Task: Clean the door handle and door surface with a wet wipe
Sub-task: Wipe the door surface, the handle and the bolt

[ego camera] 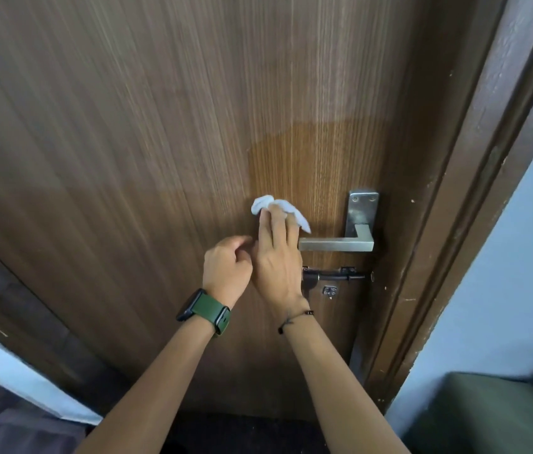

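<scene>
A brown wood-grain door (160,126) fills the view. Its square metal lever handle (337,244) sits at the right on a steel backplate (362,208). My right hand (276,257) presses a crumpled white wet wipe (278,208) flat against the door just left of the handle's free end. My left hand (227,267), with a green-strapped watch on the wrist, hovers loosely curled beside the right hand and holds nothing. A lighter wet-looking patch (307,152) spreads on the door above the wipe.
A black sliding bolt (337,276) is fixed under the handle. The dark door frame (475,191) runs down the right, with a pale blue wall (520,257) beyond it. A dark green seat (494,414) sits at bottom right.
</scene>
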The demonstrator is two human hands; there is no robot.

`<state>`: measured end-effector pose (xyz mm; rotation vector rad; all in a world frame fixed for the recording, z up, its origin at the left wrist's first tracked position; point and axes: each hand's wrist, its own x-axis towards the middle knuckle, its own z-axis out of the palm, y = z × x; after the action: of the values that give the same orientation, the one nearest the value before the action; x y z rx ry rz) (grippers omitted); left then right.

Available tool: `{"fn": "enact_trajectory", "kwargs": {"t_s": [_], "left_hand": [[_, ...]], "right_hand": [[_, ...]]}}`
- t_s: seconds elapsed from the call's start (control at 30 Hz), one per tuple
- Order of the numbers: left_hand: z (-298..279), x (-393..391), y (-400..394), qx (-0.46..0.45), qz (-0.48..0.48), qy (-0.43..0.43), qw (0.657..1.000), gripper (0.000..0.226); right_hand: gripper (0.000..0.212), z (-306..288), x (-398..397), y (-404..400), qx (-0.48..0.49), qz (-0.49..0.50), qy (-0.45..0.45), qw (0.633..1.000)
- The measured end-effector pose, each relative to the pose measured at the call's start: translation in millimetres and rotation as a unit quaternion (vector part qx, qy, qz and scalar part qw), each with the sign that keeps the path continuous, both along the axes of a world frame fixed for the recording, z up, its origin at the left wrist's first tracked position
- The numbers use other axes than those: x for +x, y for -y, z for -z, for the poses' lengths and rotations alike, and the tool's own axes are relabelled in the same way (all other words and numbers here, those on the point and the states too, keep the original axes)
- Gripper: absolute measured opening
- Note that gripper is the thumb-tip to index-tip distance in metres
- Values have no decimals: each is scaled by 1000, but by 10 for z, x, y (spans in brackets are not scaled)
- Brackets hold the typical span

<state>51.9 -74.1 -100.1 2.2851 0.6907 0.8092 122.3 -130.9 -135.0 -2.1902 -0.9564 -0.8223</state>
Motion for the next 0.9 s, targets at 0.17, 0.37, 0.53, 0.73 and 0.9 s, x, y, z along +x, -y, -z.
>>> {"fn": "enact_trajectory", "kwargs": {"t_s": [0.17, 0.37, 0.53, 0.73, 0.9], "left_hand": [[-79, 33, -32, 0, 6, 37, 999, 34], [7, 32, -131, -28, 24, 31, 999, 33], [8, 92, -154, -28, 36, 37, 998, 34], [68, 136, -108, -32, 61, 16, 997, 35], [160, 126, -59, -32, 73, 5, 997, 34]], "right_hand": [[49, 297, -4, -25, -32, 0, 64, 997], [63, 859, -173, 160, -142, 31, 7, 989], [46, 463, -58, 8, -72, 49, 51, 995], [49, 608, -82, 118, -137, 57, 26, 989], [49, 819, 183, 637, -117, 167, -6, 979]]}}
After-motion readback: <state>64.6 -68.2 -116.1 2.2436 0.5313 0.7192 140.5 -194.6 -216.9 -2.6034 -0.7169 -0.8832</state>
